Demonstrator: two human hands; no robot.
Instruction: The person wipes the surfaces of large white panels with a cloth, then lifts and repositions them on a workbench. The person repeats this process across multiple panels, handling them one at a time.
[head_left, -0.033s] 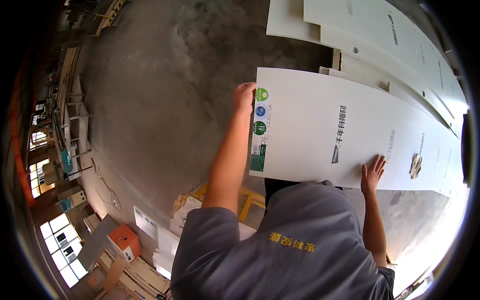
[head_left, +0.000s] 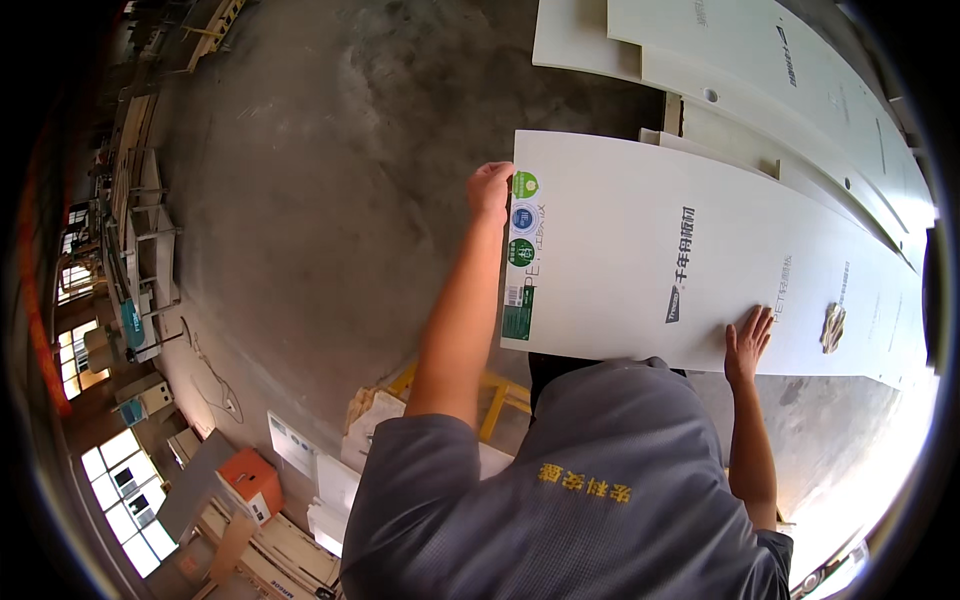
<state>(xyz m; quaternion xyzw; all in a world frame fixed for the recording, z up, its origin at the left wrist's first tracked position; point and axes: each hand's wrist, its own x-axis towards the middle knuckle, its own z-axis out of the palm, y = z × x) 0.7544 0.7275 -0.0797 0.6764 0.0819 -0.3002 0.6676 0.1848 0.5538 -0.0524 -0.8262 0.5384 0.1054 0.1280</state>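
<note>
A long white board point(head_left: 610, 250) lies across in front of me, with round stickers and a green label along its left end. My left hand point(head_left: 490, 187) is closed on the far part of that left edge; its fingertips are partly hidden. Farther right, my right hand point(head_left: 748, 342) rests flat on the board near its front edge, fingers stretched out and holding nothing. Just right of it, a crumpled pale bundle point(head_left: 832, 328) sits on the board; I cannot make out its kind.
More white boards point(head_left: 740, 70) lie stacked beyond, at the far right. A yellow frame point(head_left: 495, 405) stands low beside my left side. An orange box point(head_left: 250, 484) and a grey panel point(head_left: 198, 485) are at the lower left. A cable point(head_left: 212, 375) trails over the concrete floor point(head_left: 290, 220).
</note>
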